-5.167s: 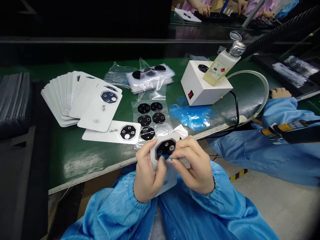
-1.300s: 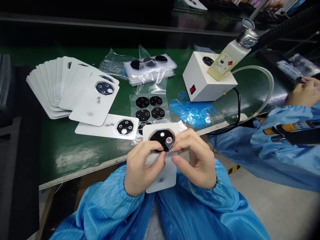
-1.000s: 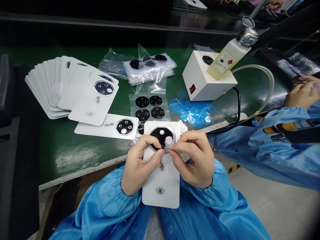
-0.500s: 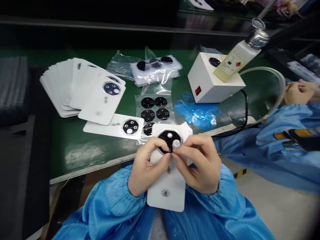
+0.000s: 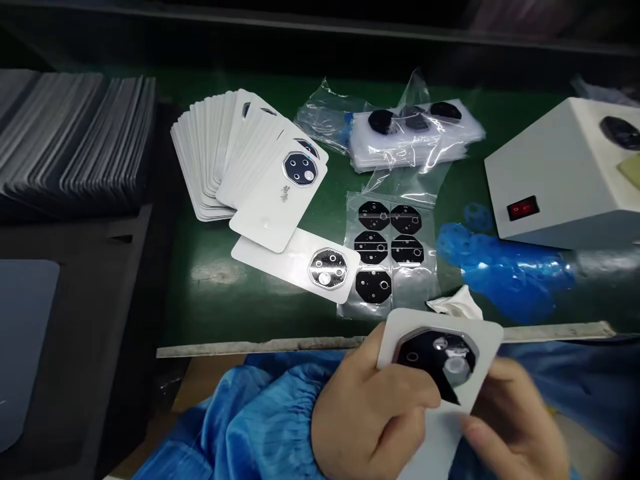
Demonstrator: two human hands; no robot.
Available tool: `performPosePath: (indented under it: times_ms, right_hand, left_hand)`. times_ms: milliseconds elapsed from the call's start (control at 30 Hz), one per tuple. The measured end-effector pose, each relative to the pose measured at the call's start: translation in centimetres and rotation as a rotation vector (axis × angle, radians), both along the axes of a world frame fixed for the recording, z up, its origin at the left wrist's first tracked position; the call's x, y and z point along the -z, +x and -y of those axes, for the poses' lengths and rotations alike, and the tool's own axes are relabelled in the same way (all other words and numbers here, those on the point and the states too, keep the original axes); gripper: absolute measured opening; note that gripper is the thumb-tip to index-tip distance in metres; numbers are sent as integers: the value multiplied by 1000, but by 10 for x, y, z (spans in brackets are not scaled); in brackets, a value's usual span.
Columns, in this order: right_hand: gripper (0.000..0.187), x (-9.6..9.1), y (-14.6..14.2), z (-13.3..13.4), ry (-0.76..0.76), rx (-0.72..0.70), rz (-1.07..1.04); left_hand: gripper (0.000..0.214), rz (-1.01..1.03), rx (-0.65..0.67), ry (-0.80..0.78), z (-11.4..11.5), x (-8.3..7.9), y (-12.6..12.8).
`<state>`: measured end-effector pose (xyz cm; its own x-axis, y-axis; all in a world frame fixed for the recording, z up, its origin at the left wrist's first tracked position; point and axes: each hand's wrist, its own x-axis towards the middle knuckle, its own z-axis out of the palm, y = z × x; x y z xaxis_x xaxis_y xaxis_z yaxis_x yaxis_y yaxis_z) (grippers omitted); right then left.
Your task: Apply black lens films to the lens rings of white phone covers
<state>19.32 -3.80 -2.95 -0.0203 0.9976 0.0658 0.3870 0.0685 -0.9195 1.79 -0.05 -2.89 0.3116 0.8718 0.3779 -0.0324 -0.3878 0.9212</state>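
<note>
A white phone back cover [image 5: 440, 433] is tilted between my two hands at the bench's front edge. Its octagonal black camera plate [image 5: 425, 350] carries small rings and a pale round disc. My left hand [image 5: 375, 413] grips the cover from the left, its curled fingers over the plate's lower part. Around the right edge is my right hand [image 5: 520, 420], slightly blurred, thumb near the front face and other fingers partly hidden behind. A crumpled white cloth [image 5: 457, 303] lies just beyond the cover.
Fanned white covers [image 5: 270, 193] and a single cover [image 5: 280, 260] lie left. Octagonal black stickers [image 5: 373, 248] sit on a clear sheet. Behind are bagged black plates [image 5: 417, 143]; right, blue film [image 5: 520, 273] and a white switch box [image 5: 545, 173]. Grey panels [image 5: 100, 140] stand far left.
The view has swung left and closer, showing the grey panels. The cover is tilted now. My right fingers have left the plate for the cover's right edge; my left hand has wrapped around it.
</note>
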Motion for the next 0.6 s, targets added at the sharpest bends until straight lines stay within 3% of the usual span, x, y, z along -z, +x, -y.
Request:
performPosePath:
  times_ms: [133, 200, 267, 333, 400, 467, 600]
  right_hand:
    - [19, 11, 6, 7, -260, 37, -182]
    - [11, 17, 12, 6, -308, 99, -321]
    - [10, 22, 16, 1, -330, 134, -420]
    - [11, 24, 16, -6, -358, 185, -482]
    - [12, 25, 12, -12, -360, 214, -520]
    - [12, 24, 8, -17, -337, 228, -538]
    - [13, 23, 3, -21, -285, 254, -566]
  left_hand:
    - [21, -33, 73, -81, -12, -4, -12]
    - [35, -45, 28, -7, -23, -4, -26]
    - [63, -314, -66, 122, -38, -1, -42]
    - [61, -829, -72, 149, -51, 3, -56]
    - [58, -1139, -54, 130, -59, 6, -64]
    - [57, -1276, -51, 141, -63, 7, -68]
    - [56, -1324, -61, 150, -65, 3, -73]
